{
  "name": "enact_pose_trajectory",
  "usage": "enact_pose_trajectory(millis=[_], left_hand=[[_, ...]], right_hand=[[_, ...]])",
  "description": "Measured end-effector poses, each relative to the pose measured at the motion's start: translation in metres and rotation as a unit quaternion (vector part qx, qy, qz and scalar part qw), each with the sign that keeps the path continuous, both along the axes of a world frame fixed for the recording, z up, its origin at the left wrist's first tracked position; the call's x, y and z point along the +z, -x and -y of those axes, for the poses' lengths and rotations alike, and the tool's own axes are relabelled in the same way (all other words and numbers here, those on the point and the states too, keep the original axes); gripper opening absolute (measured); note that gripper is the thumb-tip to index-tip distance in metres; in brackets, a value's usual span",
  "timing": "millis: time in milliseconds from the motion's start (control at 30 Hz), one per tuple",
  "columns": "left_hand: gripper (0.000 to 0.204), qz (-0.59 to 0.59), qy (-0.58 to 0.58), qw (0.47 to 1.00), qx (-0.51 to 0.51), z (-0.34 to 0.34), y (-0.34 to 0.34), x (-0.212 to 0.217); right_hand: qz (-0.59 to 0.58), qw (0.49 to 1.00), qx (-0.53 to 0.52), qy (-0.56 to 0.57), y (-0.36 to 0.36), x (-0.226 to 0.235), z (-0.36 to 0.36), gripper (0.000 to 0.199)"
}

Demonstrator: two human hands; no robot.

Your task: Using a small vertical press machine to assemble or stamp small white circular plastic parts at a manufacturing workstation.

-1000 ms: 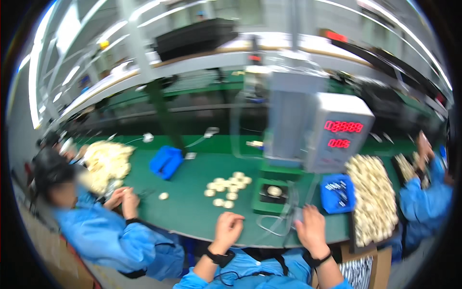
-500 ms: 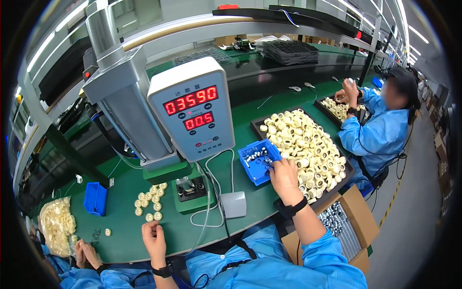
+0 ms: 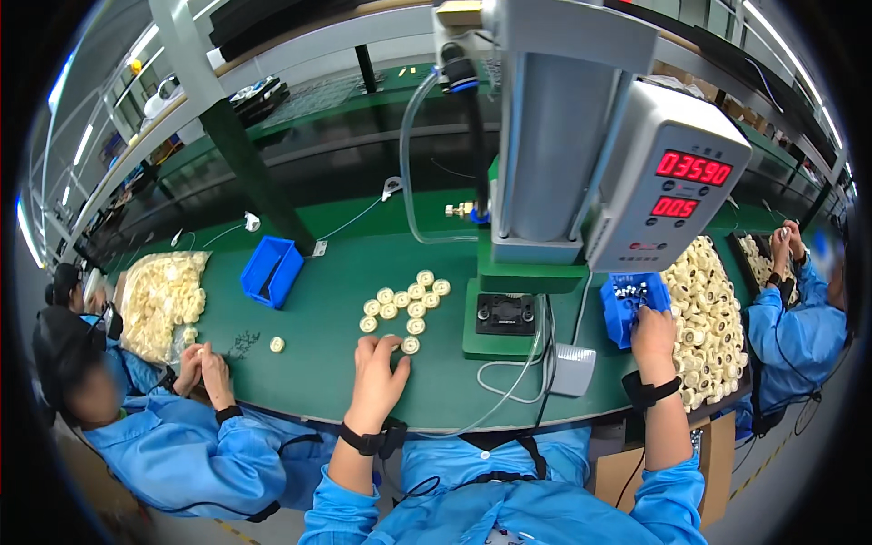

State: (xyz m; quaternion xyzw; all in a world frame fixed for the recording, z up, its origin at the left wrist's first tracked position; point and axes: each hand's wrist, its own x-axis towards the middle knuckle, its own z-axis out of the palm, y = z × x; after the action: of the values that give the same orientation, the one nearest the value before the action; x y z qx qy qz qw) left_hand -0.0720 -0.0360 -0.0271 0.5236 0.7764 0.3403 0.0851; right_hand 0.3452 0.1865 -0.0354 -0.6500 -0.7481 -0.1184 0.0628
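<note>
My left hand (image 3: pixel 376 380) reaches over the green bench with its fingers bent and the thumb apart. Its fingertips are at a round cream plastic part (image 3: pixel 411 345) and its neighbours, in a loose group of several such parts; one is partly hidden behind them. Over at the right, my right hand (image 3: pixel 654 343) dips its closed fingertips into a blue bin (image 3: pixel 619 320) of small shiny metal pieces and dark rings; what they pinch is hidden. Between my hands stands a bench press (image 3: pixel 556 154), with a black fixture (image 3: pixel 506 314) on its green base.
A tray heaped with cream parts (image 3: pixel 704 336) adjoins the blue bin. A white box-shaped pedal (image 3: pixel 572 370) and loose cables lie beside the press. A second blue bin (image 3: pixel 272 272), a bag of cream parts (image 3: pixel 163 300) and a co-worker (image 3: pixel 182 445) are at left; another co-worker (image 3: pixel 795 318) sits at right.
The view has swung left, so the press now stands right of centre. My left hand has moved forward to the cream parts. My right hand stays at the blue bin.
</note>
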Motion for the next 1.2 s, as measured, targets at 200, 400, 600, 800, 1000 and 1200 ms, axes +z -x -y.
enact_pose_trajectory(millis=[200, 400, 600, 800, 1000, 1200], left_hand=[[0.037, -0.023, 0.008, 1.0, -0.019, -0.004, -0.002, 0.006], [0.03, -0.06, -0.041, 0.997, -0.034, -0.01, -0.001, -0.003], [0.032, -0.008, -0.092, 0.994, -0.052, -0.013, -0.013, 0.014], [0.03, 0.145, -0.139, 0.97, -0.137, -0.032, -0.039, 0.033], [0.035, 0.097, -0.148, 0.961, -0.213, -0.092, -0.079, 0.049], [0.029, 0.063, -0.11, 0.97, -0.206, -0.118, -0.082, 0.041]], right_hand=[[-0.086, 0.996, 0.007, 0.017, 0.002, 0.01, 0.004, 0.017], [-0.216, 0.976, 0.005, 0.039, 0.007, 0.022, 0.004, 0.019], [-0.492, 0.868, 0.038, 0.045, -0.01, 0.031, 0.029, 0.018], [-0.764, 0.607, 0.179, 0.121, 0.021, 0.04, 0.064, 0.009], [-0.823, 0.497, 0.18, 0.211, 0.058, 0.025, 0.091, 0.01], [-0.812, 0.488, 0.19, 0.257, 0.065, 0.021, 0.105, 0.01]])
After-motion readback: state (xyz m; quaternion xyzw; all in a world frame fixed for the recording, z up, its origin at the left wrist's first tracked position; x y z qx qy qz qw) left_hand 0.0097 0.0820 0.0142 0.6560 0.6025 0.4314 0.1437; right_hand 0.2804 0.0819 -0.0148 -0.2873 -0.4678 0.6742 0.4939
